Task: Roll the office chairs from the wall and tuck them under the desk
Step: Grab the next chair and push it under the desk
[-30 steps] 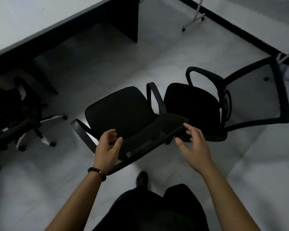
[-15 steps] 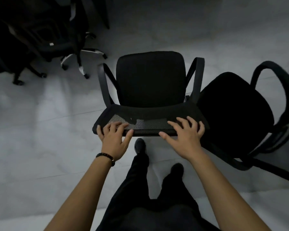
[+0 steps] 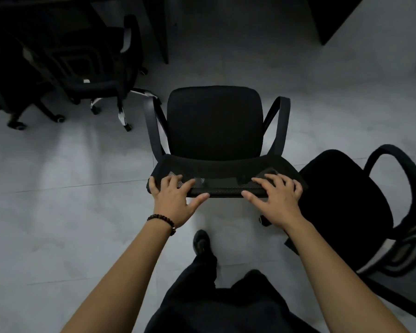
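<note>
**Dim room, dark corners**

Low light throughout, greyish cast. Pale floor (image 3: 65, 212) brightest at centre, with soft streaky reflections at left. Upper left sunk in near-black, chairs there (image 3: 82, 75) barely separable. Black seat (image 3: 214, 121) without texture. Wide-angle bending at edges. Slightly soft, smeared detail.

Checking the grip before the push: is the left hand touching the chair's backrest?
Touching. Head view shows left hand fingers draped over the backrest top edge.

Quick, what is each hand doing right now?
Left hand: shut on the chair backrest, top edge.
Right hand: shut on the same backrest, fingers over the top.
</note>
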Motion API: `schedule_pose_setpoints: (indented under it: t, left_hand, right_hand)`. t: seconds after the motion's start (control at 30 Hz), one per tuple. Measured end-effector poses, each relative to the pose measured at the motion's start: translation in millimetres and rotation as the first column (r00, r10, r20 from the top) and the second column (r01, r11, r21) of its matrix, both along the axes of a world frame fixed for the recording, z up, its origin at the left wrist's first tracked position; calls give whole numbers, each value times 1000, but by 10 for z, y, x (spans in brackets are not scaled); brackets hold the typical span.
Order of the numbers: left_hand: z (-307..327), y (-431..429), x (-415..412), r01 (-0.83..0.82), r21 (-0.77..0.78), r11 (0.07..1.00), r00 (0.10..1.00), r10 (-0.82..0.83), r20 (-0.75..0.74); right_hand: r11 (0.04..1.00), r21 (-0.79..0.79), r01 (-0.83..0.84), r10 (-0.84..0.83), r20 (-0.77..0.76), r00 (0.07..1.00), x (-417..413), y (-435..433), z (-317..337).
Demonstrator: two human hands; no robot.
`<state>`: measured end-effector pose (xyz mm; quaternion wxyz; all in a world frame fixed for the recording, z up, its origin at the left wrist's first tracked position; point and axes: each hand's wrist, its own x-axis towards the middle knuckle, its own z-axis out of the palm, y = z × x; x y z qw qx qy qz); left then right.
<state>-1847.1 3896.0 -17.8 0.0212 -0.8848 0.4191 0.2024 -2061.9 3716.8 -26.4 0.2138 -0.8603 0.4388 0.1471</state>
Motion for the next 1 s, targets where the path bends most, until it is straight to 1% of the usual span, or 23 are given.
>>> schedule_pose_setpoints:
  t: [0.13, 0.23, 0.37, 0.47, 0.6, 0.73, 0.83, 1.0]
  left_hand:
    - [24, -321, 478, 63, 14, 998, 998, -62, -18]
    - [50, -607, 813, 107, 12, 994, 994, -107, -27]
    - [-18, -976, 1173, 135, 10, 991, 990, -134, -33]
    - [-54, -1322, 1456, 149, -15, 989, 988, -150, -36]
    - [-61, -1992, 1887, 154, -22, 988, 986, -155, -56]
    - [-108, -2861, 2358, 141, -52, 989, 989, -144, -47]
    - [-132, -3412, 2671, 121, -36, 992, 992, -122, -31]
    - [-135, -4021, 2958, 12, -31, 999, 1000, -12, -5]
  right_hand:
    - [998, -11, 63, -63, 9, 998, 396, -167, 4]
    - [995, -19, 100, -100, -16, 995, 655, -347, 44]
    - [993, -39, 108, -110, -56, 992, 973, -616, 32]
    - [992, -62, 113, -117, -52, 992, 1209, -902, -11]
    - [986, -101, 132, -136, -34, 990, 1588, -1506, -85]
    - [980, -126, 154, -154, 11, 988, 2082, -2380, -130]
    - [984, -131, 123, -123, 9, 992, 2461, -3016, -133]
    - [994, -110, 27, -28, -7, 1000, 2957, -3935, -119]
